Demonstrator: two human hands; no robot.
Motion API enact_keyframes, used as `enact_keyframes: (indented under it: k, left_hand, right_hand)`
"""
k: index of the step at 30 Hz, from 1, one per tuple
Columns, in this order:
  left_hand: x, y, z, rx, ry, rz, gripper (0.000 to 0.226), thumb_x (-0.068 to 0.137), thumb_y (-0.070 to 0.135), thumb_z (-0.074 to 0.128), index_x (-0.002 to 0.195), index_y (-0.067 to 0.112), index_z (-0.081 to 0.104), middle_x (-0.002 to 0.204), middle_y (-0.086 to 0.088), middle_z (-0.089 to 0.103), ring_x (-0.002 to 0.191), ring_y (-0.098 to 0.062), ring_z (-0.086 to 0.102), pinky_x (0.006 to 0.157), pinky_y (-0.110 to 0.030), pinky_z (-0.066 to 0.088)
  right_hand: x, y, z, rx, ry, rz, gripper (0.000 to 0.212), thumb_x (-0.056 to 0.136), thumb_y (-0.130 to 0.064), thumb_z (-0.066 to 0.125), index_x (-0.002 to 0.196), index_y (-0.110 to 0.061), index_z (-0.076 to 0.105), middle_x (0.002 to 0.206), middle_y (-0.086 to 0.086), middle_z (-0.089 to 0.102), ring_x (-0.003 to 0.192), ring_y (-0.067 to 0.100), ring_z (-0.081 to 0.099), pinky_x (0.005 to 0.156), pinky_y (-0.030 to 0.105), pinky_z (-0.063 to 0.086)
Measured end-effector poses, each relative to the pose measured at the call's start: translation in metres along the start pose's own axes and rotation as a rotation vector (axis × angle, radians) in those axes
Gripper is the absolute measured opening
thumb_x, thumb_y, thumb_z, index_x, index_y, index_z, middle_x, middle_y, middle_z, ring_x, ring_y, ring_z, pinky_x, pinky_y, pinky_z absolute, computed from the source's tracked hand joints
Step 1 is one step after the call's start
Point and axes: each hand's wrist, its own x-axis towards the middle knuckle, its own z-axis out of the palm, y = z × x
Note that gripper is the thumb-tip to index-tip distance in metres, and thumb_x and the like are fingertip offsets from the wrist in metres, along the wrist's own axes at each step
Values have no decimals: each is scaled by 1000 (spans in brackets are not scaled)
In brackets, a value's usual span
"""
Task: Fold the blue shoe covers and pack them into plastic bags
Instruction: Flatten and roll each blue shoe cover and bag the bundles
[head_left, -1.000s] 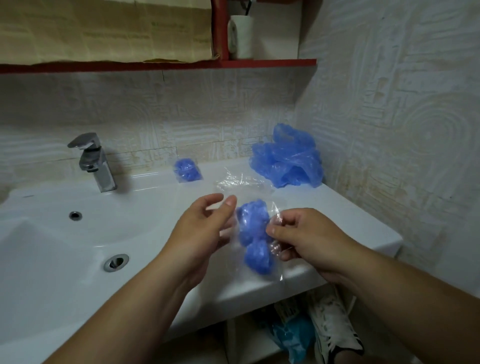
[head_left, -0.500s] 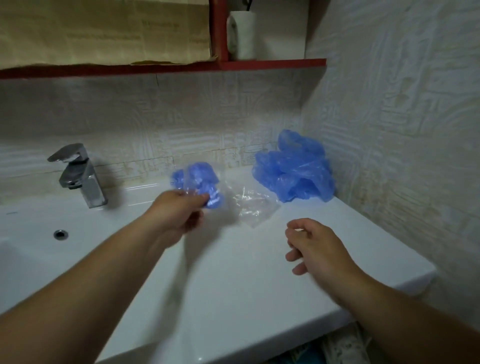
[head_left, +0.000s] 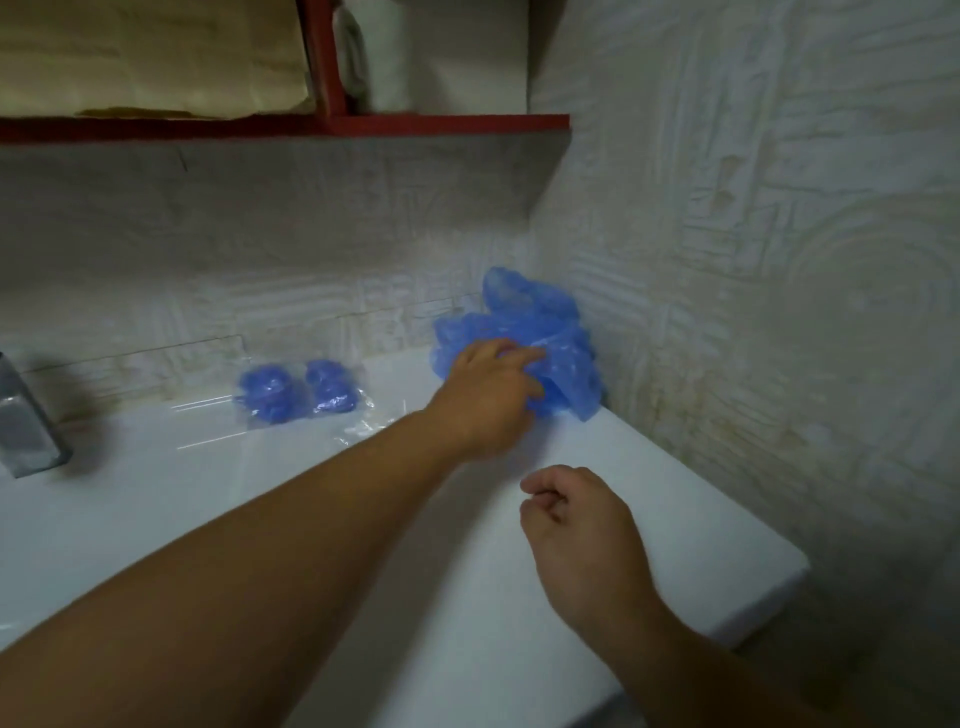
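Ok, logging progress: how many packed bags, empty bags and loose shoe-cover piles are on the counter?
Clear plastic bags packed with blue shoe covers: 2
Empty clear plastic bag: 1
Loose pile of crumpled blue shoe covers: 1
Total: 4

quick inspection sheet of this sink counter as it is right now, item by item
surface: white sink counter, dimly lit
job's things: pile of loose blue shoe covers in the back corner; left packed bag beside right packed bag at the back wall; empty clear bag in front of them
clutter: nothing seen
grippers: left hand touches the pile, grip blurred; right hand loosely curled, holds nothing
cables: nothing seen
surroundings: faucet far left; red shelf above with a white roll; textured wall
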Motion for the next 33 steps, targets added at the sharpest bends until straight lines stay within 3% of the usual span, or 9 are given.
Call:
enact_keyframes:
  k: [3,6,10,13,17,22,27,29,33]
  left_hand:
    - [9,19,5,44,-159,-111,56,93,13,51,147,20,42,161,7,22,147,-25,16,122,-47,3]
    - [3,24,-19,-124,17,-137,66,91,8,56,152,13,30,161,2,20,147,-23,16,122,-36,7]
    - [-41,33,-70,-182,238,-68,66,81,6,61,144,7,42,154,-4,28,141,-26,21,119,-36,19]
    - [-105,52,-85,-124,246,26,67,73,7,67,138,6,47,148,-7,34,138,-28,28,117,-38,24]
    - [-185,84,-77,-37,194,115,71,73,12,64,141,11,44,150,-1,32,141,-22,29,120,-25,12]
    - [-233,105,-67,-120,138,144,72,71,32,69,139,20,48,151,4,34,140,-15,33,117,-22,22]
    - [-239,104,-84,-684,470,-326,22,75,44,64,91,30,58,123,15,50,117,-5,53,91,-16,42]
    - [-232,102,-98,-952,567,-600,38,77,53,70,101,26,58,116,8,56,111,-7,56,92,-27,44]
    - [-226,93,-118,-1328,273,-738,88,67,69,68,140,25,47,129,9,60,118,-7,57,105,-34,41]
  right_hand:
    - [0,4,0,59,-2,44,11,88,-16,60,93,-22,67,91,-5,65,85,16,62,84,39,54]
    - [1,6,-2,125,-18,79,11,87,-18,59,94,-22,67,89,-7,64,84,15,63,79,43,57]
    - [-3,-1,-10,242,-71,130,9,89,-18,62,88,-22,70,88,-4,68,84,19,65,81,40,58]
    - [-7,-15,-29,686,-140,332,25,96,-28,58,87,-10,73,89,12,70,84,28,64,77,36,51]
    - [-22,-23,-64,1183,-364,529,64,92,-60,44,118,-7,67,115,17,71,112,32,63,103,47,43]
    - [-43,-38,-87,1150,-230,387,50,72,-4,60,121,-3,64,111,18,72,101,34,70,95,48,51]
    - [-60,-52,-101,1094,-248,312,46,76,10,48,119,4,64,116,27,67,110,42,64,99,53,49]
    - [-68,-52,-100,1073,-349,272,50,71,11,50,120,5,63,118,29,65,112,44,62,99,53,49]
    - [-80,-52,-103,1012,-522,142,51,56,10,52,104,5,68,110,34,65,102,43,63,98,54,48]
